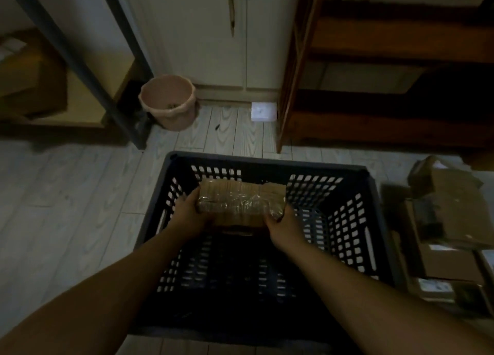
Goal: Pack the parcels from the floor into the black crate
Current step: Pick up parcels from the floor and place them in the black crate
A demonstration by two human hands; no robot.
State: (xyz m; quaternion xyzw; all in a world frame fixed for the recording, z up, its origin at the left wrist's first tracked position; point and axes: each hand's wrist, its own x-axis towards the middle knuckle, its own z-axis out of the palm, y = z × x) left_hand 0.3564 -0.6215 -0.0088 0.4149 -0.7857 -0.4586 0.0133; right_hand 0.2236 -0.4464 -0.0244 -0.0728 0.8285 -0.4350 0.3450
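Black crate (267, 162) sits on the floor, centre near. More parcels (449, 221) are stacked on the floor just right of it. Taped parcel (238, 205) is inside the crate's far half, off the bottom. Left grip (189, 215) and right grip (286, 229) each curl round one end. Step: placing. Next, probably: lower it flat by the far wall, then let go.

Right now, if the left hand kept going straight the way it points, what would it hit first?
The left hand grips the parcel, so nothing lies between them. Pushing on together, they would probably meet the far wall of the black crate, though depth is hard to judge.
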